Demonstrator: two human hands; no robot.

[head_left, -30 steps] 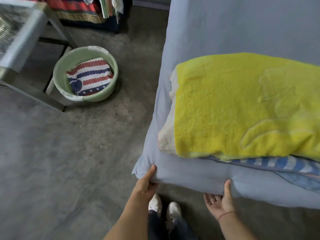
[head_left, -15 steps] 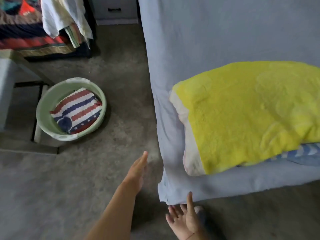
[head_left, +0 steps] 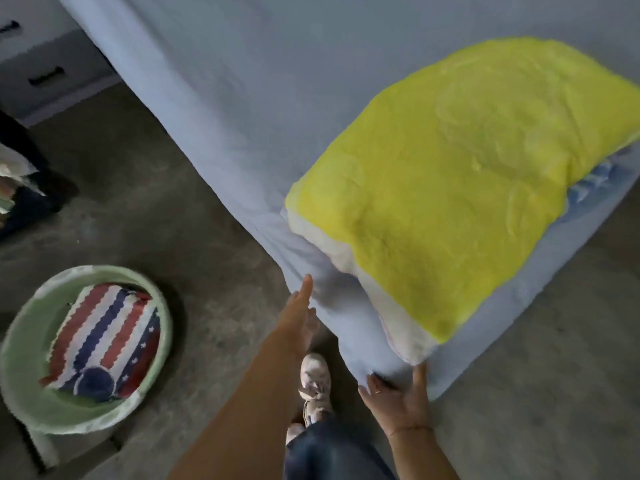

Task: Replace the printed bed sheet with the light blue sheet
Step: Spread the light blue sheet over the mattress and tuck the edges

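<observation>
Currently: blue sheet (head_left: 277,98) covers the bed, draped over its edges. Left hand (head_left: 298,317) flat, fingers straight, against the sheet by the near corner. Right hand (head_left: 401,400) open-palmed beneath that corner. Printed sheet (head_left: 104,337) folded in basin (head_left: 20,341) on floor. Yellow blanket (head_left: 450,185) on same corner.

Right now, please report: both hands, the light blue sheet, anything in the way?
Left hand open, fingers straight against the light blue sheet at the corner. Right hand open at its lower edge. Sheet spread in place. Yellow blanket lies on that corner.
</observation>
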